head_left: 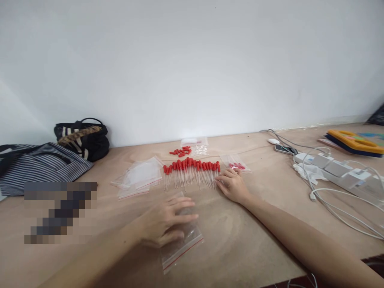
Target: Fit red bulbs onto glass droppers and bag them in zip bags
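Several droppers [180, 165] with red rubber bulbs and clear tubes lie side by side in a row on the table. At the right end of the row, my right hand [232, 185] rests with its fingers curled and its fingertips on the tube of the last dropper [217, 168]. My left hand [168, 220], a little blurred, is over a clear zip bag [187, 250] with a red seal line, its fingers apart. Part of that bag is hidden beneath the hand. Just beyond my right hand lies another clear bag [234, 160] with red bulbs in it.
A pile of clear zip bags [141, 176] lies left of the row. Behind it are loose red bulbs [181, 151] and clear tubes [200, 150]. A striped bag [45, 168] and black bag [96, 144] stand left. Chargers on a power strip [339, 170] and cables occupy the right.
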### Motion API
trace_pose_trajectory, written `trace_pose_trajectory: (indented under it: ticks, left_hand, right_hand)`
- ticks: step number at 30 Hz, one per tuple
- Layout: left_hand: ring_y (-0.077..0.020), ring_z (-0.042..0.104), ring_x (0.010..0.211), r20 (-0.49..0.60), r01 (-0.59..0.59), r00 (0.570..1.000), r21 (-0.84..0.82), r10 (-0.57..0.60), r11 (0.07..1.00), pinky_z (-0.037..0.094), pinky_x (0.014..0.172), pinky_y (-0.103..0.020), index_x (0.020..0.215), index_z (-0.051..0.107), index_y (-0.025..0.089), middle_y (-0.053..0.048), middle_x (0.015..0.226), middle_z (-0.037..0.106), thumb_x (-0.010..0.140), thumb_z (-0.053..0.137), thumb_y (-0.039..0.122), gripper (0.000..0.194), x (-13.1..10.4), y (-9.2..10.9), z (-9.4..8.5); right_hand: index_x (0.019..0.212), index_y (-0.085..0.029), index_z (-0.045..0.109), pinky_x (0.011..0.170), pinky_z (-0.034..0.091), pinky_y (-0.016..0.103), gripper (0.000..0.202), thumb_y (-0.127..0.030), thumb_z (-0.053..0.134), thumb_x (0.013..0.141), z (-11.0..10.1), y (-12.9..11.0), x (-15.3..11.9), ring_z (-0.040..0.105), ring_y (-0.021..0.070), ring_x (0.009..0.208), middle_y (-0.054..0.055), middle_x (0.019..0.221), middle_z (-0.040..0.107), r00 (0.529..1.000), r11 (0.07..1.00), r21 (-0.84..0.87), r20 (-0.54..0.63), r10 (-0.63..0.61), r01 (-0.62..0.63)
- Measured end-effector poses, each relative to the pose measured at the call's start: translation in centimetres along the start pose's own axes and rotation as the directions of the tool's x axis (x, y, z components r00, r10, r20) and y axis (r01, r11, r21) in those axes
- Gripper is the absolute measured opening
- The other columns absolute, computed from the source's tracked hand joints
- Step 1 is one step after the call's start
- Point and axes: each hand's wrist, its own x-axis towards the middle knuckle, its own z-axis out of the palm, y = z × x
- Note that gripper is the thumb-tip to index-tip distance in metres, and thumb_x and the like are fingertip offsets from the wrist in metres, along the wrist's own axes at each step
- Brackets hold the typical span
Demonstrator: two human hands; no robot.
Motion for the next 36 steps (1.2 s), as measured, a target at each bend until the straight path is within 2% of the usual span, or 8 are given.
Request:
trace_pose_trajectory:
  ticks: [2,5,7,9,14,16,22,36]
  left_hand:
    - [-0.0279,0.031,0.125,0.103,-0.072,0.992,-0.032,0.075,0.997,0.024,0.103,-0.047,0.13,0.036,0.034,-0.004,0.138,0.034,0.078,0.052,0.046,0.056,-0.3,-0.2,-0.4]
    - [-0.0295,0.025,0.128,0.074,0.163,0.984,-0.011,-0.162,0.987,0.019,0.102,-0.053,0.134,0.028,0.03,-0.008,0.142,0.025,0.083,0.043,0.049,0.057,0.0,0.4,1.3]
    - [-0.0305,0.017,0.13,-0.045,0.456,0.889,0.022,-0.455,0.89,0.018,0.1,-0.057,0.135,0.029,0.023,-0.013,0.142,0.023,0.09,0.029,0.041,0.048,0.6,1.0,2.9]
    - [-0.0339,0.01,0.131,-0.097,0.595,0.801,0.024,-0.591,0.803,0.018,0.097,-0.062,0.136,0.027,0.017,-0.017,0.142,0.02,0.09,0.025,0.043,0.052,1.4,1.4,3.6]
    - [-0.0295,-0.002,0.132,0.045,0.323,0.944,0.072,-0.326,0.944,0.007,0.104,-0.055,0.139,0.014,0.016,-0.012,0.145,0.005,0.082,0.033,0.059,0.074,2.7,1.1,1.9]
    - [-0.0269,0.0,0.133,0.087,0.234,0.967,0.051,-0.238,0.971,0.006,0.106,-0.049,0.139,0.011,0.014,-0.012,0.145,0.007,0.081,0.034,0.061,0.078,3.0,0.8,1.6]
    - [-0.0259,0.011,0.132,0.084,0.303,0.95,-0.032,-0.3,0.952,0.011,0.108,-0.044,0.139,0.008,0.011,-0.014,0.144,0.015,0.081,0.034,0.061,0.08,3.6,0.7,2.9]
    - [-0.0239,0.01,0.132,0.101,0.351,0.932,-0.029,-0.347,0.936,0.011,0.108,-0.043,0.138,0.006,0.005,-0.016,0.144,0.014,0.08,0.031,0.063,0.086,3.7,0.8,3.1]
  right_hand:
    - [0.078,-0.022,0.064,0.079,0.024,0.035,0.017,-0.025,0.048,0.082,0.0,-0.2,0.1,0.05,0.0158,0.078,0.002,0.076,0.064,1.0,1.0,0.013,-0.01,-0.005,0.005]
    - [0.08,-0.022,0.065,0.077,0.024,0.034,0.016,-0.025,0.049,0.082,-0.1,-0.8,0.2,0.05,0.0152,0.076,0.002,0.076,0.063,0.999,0.997,0.05,-0.017,-0.05,0.051]
    - [0.082,-0.022,0.065,0.077,0.024,0.034,0.015,-0.026,0.05,0.081,-0.3,-1.2,0.2,0.049,0.0149,0.076,0.002,0.076,0.063,0.995,0.991,0.083,-0.003,-0.101,0.1]
    - [0.085,-0.022,0.065,0.076,0.024,0.034,0.015,-0.027,0.051,0.08,-0.6,-1.5,0.1,0.049,0.0149,0.076,0.002,0.076,0.063,0.988,0.981,0.127,0.033,-0.149,0.143]
    - [0.081,-0.023,0.066,0.073,0.023,0.035,0.014,-0.031,0.055,0.078,-1.5,-2.2,-0.4,0.046,0.0148,0.073,0.001,0.072,0.061,0.956,0.94,0.278,0.16,-0.247,0.196]
    - [0.079,-0.023,0.066,0.074,0.023,0.035,0.015,-0.033,0.055,0.078,-1.7,-2.5,-0.5,0.046,0.0147,0.073,0.001,0.071,0.061,0.934,0.918,0.327,0.197,-0.3,0.226]
    - [0.083,-0.026,0.067,0.074,0.024,0.035,0.018,-0.033,0.051,0.082,-1.4,-3.0,-0.5,0.045,0.0143,0.075,0.001,0.073,0.06,0.901,0.893,0.357,0.227,-0.368,0.275]
    - [0.089,-0.023,0.067,0.074,0.025,0.034,0.023,-0.035,0.048,0.084,-1.4,-2.9,-0.5,0.044,0.0144,0.076,0.003,0.076,0.06,0.879,0.894,0.317,0.256,-0.402,0.317]
